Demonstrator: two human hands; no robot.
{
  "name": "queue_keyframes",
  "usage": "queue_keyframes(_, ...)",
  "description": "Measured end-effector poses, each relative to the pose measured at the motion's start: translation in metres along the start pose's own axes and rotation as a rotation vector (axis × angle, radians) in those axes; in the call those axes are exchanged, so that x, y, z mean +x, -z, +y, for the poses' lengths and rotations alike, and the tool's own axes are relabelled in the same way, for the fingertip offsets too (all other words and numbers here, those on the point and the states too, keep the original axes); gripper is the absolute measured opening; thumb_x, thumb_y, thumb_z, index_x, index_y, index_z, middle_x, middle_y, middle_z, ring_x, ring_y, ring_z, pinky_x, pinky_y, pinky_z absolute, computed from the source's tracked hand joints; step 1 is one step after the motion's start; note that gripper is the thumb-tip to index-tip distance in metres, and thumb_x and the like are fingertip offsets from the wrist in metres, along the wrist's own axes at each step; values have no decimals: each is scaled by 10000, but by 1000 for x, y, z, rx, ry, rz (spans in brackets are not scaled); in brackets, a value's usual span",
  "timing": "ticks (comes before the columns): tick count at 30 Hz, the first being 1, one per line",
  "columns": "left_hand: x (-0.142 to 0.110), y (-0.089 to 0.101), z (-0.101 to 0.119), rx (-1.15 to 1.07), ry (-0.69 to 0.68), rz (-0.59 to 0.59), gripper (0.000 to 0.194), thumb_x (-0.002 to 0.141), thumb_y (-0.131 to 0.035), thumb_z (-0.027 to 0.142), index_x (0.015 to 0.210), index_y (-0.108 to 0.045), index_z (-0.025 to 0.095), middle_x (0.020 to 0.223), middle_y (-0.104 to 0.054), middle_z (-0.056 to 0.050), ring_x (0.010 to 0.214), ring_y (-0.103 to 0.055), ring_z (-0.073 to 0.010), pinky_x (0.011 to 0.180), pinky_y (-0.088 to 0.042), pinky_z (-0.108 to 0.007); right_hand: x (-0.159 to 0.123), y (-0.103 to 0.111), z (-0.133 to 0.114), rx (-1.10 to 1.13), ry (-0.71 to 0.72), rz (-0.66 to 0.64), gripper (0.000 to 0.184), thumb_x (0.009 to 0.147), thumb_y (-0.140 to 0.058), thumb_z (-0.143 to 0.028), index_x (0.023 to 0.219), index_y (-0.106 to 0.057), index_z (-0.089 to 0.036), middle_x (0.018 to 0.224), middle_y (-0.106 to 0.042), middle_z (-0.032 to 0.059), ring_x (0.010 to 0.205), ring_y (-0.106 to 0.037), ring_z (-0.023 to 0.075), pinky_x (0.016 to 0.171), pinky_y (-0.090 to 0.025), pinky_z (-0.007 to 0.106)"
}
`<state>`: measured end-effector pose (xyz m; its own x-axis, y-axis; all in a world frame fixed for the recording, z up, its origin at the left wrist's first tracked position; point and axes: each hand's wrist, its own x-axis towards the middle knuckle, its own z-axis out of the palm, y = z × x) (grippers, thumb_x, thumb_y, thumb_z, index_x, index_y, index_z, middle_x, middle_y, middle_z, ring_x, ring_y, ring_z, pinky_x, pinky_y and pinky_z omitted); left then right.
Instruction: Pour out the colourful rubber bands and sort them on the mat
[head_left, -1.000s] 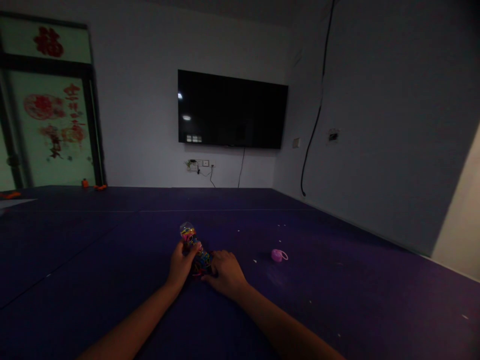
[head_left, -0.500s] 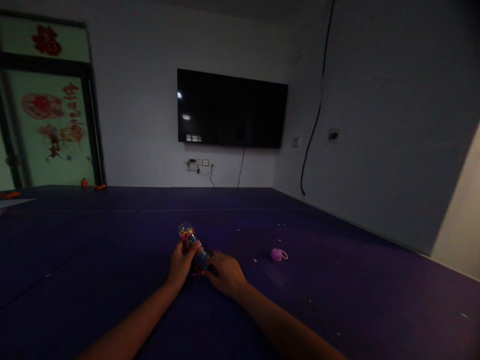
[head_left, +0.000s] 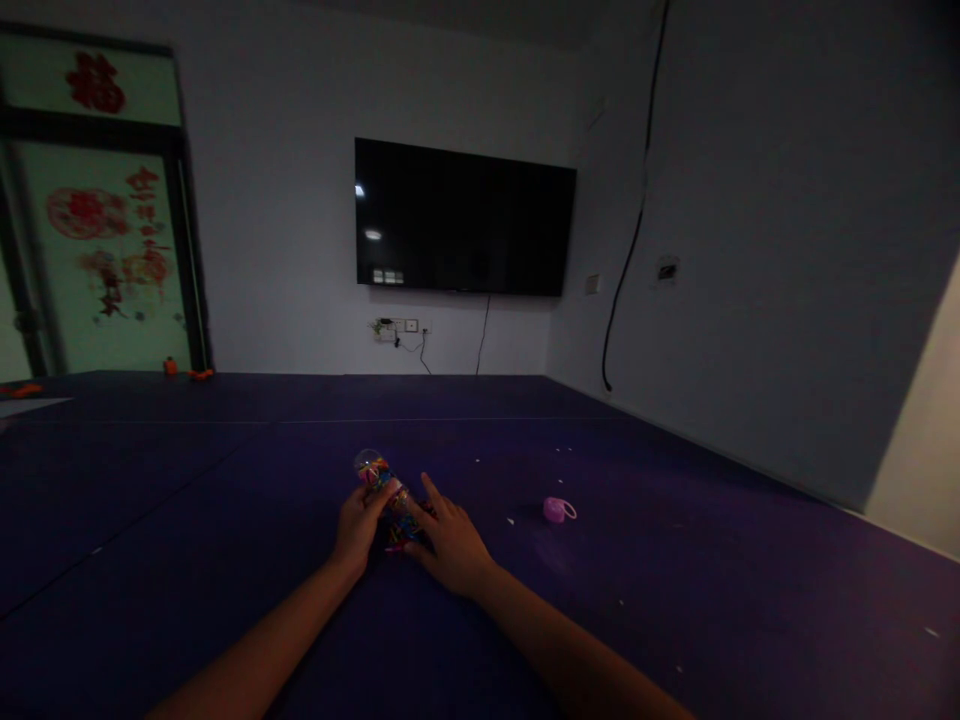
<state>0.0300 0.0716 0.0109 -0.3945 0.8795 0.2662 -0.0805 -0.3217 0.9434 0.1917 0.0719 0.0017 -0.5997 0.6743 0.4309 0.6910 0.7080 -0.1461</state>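
My left hand (head_left: 357, 525) is wrapped round a clear plastic bottle (head_left: 370, 464) with small colourful bands inside. The bottle lies tilted, its rounded end pointing away to the left and its other end down towards my right hand. At that lower end a small heap of the colourful bands (head_left: 397, 537) rests on the purple surface. My right hand (head_left: 454, 552) is beside the heap, its fingers spread and the index finger raised. Its thumb and some fingertips reach the heap; whether they touch it I cannot tell.
A pink cap with a loop (head_left: 554, 511) lies on the purple surface (head_left: 675, 560) to the right. Small white scraps are scattered about. Orange objects (head_left: 170, 367) stand at the far left by the door. A television (head_left: 465, 220) hangs on the far wall.
My right hand's fingers have spread apart and its index finger has lifted away from the bands. The bottle's far end has dipped slightly; my left hand still grips it.
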Motion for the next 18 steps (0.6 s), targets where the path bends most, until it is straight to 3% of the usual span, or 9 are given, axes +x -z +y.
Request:
queue_keyframes(8, -2, -3, 0, -57, 40, -124, 376, 556, -767, 400, 817, -666, 148, 772, -721, -47, 751, -674, -229, 670, -514, -287, 1, -11, 4, -34, 19, 8, 714, 856, -540, -466, 1449, -200, -262, 1535, -24, 164, 1269, -383, 327, 982, -367, 456)
queue_keyframes(18, 1, -3, -11, -85, 9, -256, 445, 563, -777, 398, 906, -647, 146, 868, -724, -70, 840, -675, -255, 758, -516, -330, 2, -11, 5, -8, -7, -9, 734, 833, -571, -441, 1446, -205, -269, 1535, -57, 153, 1228, -435, 325, 973, -377, 450)
